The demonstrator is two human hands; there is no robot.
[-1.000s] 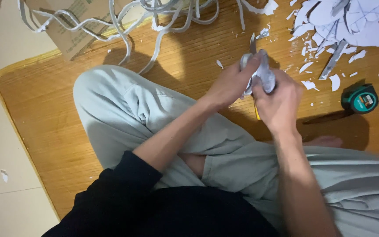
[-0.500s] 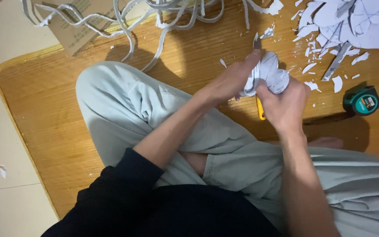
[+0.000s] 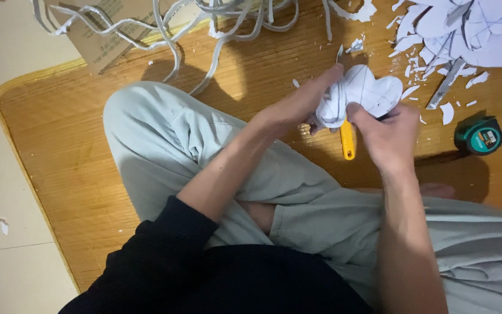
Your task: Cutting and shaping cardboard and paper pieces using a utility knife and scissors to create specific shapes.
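Both hands grasp a white cut-out sheet (image 3: 362, 93) above the bamboo floor mat (image 3: 76, 145): left hand (image 3: 303, 104) grips its left edge; right hand (image 3: 384, 135) pinches its lower edge, with a yellow utility knife (image 3: 347, 139). Right of the hands: green tape measure (image 3: 479, 135). Beyond: white offcuts (image 3: 472, 35), cut strips (image 3: 216, 29), cardboard (image 3: 103, 40).

place: home floor, used as craft spot
signs: bamboo mat (image 3: 65, 145), floor tiles (image 3: 1, 244), paper scraps (image 3: 466, 35), cardboard (image 3: 103, 43)

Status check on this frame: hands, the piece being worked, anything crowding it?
Left hand and right hand both grip the white foam piece. Yellow utility knife beneath it, held between the hands. Scraps and green tape measure lie clear, to the right.
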